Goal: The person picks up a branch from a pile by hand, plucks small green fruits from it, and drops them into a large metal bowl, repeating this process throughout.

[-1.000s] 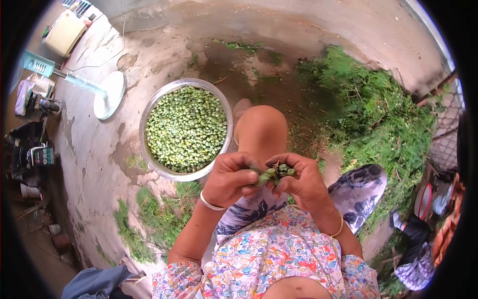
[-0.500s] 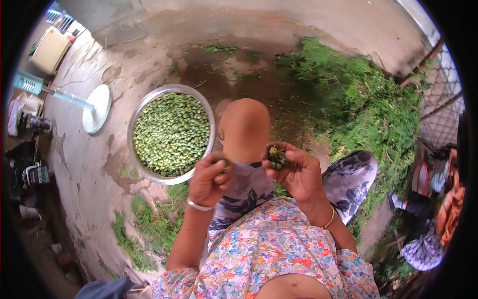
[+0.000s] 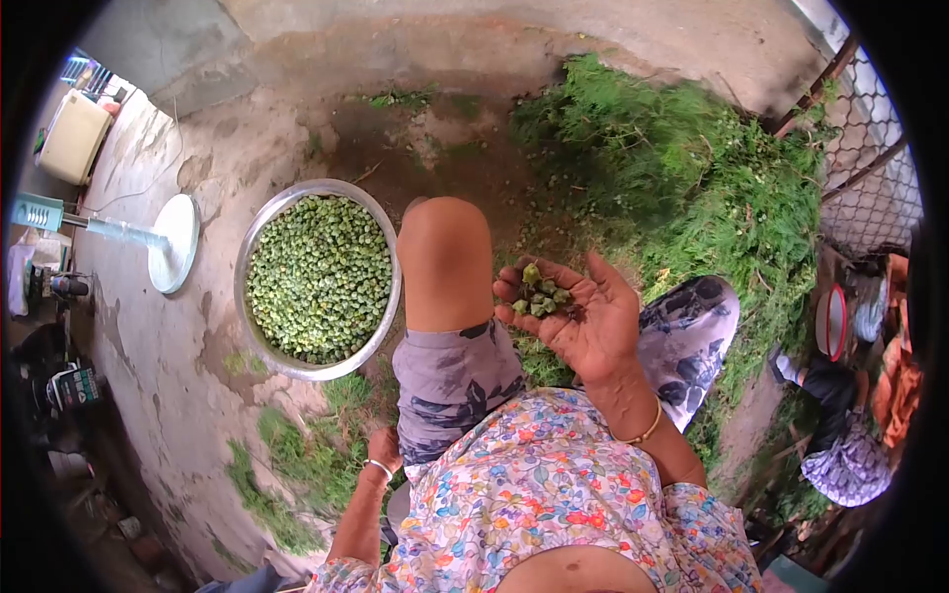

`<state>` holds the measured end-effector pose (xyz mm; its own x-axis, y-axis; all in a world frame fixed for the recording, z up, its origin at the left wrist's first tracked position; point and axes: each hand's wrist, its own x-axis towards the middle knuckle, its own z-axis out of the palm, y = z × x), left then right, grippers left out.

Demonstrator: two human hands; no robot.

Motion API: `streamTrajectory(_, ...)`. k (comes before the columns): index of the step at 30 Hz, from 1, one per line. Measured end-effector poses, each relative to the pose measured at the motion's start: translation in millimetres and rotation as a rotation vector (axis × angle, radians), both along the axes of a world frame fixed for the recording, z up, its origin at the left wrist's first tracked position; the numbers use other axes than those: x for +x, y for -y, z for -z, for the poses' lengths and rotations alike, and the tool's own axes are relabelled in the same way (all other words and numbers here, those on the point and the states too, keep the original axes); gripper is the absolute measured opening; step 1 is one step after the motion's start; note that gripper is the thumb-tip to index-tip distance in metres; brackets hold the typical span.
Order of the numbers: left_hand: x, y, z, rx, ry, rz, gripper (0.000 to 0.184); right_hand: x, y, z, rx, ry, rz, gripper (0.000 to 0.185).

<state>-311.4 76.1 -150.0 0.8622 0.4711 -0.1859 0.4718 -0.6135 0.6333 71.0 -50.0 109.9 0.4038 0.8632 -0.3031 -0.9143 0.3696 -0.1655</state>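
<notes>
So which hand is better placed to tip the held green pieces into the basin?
Probably the right hand: the green pieces lie on its open palm, though the knee stands between it and the basin. The left hand is low beside the thigh.

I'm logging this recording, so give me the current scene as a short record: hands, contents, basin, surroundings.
Right hand: open, palm up
In it: small green pieces
Left hand: low beside the left trouser leg; grip unclear
Basin: metal, on the ground, well filled with similar green pieces
Greenery: large leafy heap at picture right
Also visible: pale stand, left of the basin
</notes>
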Motion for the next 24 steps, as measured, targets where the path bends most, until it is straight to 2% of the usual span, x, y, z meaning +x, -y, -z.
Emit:
streamTrajectory(1,0.7,5.8,-4.4,-0.165,-0.188,-0.117,0.021,1.5,0.8,0.8,0.000,0.003,-0.005,0.060)
streamTrajectory(2,2.5,10.4,4.8,-0.370,-0.297,-0.382,0.025,1.9,-4.4,2.6,0.013,-0.001,-0.032,0.061)
streamTrajectory(3,35.8,8.3,-44.1,-0.285,-0.412,-0.350,0.028,2.1,-8.7,2.0,0.036,-0.020,-0.082,0.061)
streamTrajectory(4,29.2,12.1,-25.9,-0.280,-0.274,-0.381,0.027,3.6,-10.3,-2.0,-0.017,0.058,-0.073,0.061)
streamTrajectory(5,-2.9,17.5,54.1,-0.392,-0.141,-0.491,0.027,2.0,-18.3,-7.4,-0.068,0.142,-0.061,0.061)
streamTrajectory(7,27.5,13.0,9.6,-0.254,-0.256,-0.332,0.025,-4.0,-43.9,-28.3,-0.078,0.212,-0.130,0.061)
streamTrajectory(10,32.1,20.7,21.0,-0.460,-0.254,-0.489,0.031,-11.9,-89.4,-44.4,-0.036,0.362,-0.258,0.060)
streamTrajectory(12,27.6,25.9,32.1,-0.402,-0.218,-0.435,0.032,-34.3,-131.9,-65.0,-0.075,0.748,-0.246,0.072)
streamTrajectory(13,27.5,26.5,32.0,-0.348,-0.191,-0.362,0.033,-37.8,-148.7,-66.8,-0.062,0.750,-0.257,0.072)
streamTrajectory(15,27.3,29.6,27.6,-0.354,-0.172,-0.413,0.034,-42.1,-172.5,-65.3,-0.108,1.048,-0.365,0.073)
streamTrajectory(19,25.4,23.7,10.2,-0.368,-0.161,-0.510,0.025,-35.5,-159.8,-62.3,-0.074,0.883,-0.309,0.071)
streamTrajectory(20,25.6,20.4,5.4,-0.398,-0.197,-0.561,0.021,-25.4,-150.2,-58.4,-0.047,0.842,-0.320,0.063)
streamTrajectory(21,27.3,18.2,2.9,-0.331,-0.017,-0.575,0.011,-15.1,-139.4,-55.5,-0.020,0.804,-0.325,0.056)
streamTrajectory(22,33.7,11.8,-1.9,-0.333,-0.014,-0.564,0.011,-6.9,-127.0,-53.2,-0.026,0.808,-0.316,0.056)
streamTrajectory(24,52.4,-7.8,-15.6,-0.567,0.247,-0.872,0.004,8.2,-101.0,-48.1,-0.242,0.861,-0.165,0.045)
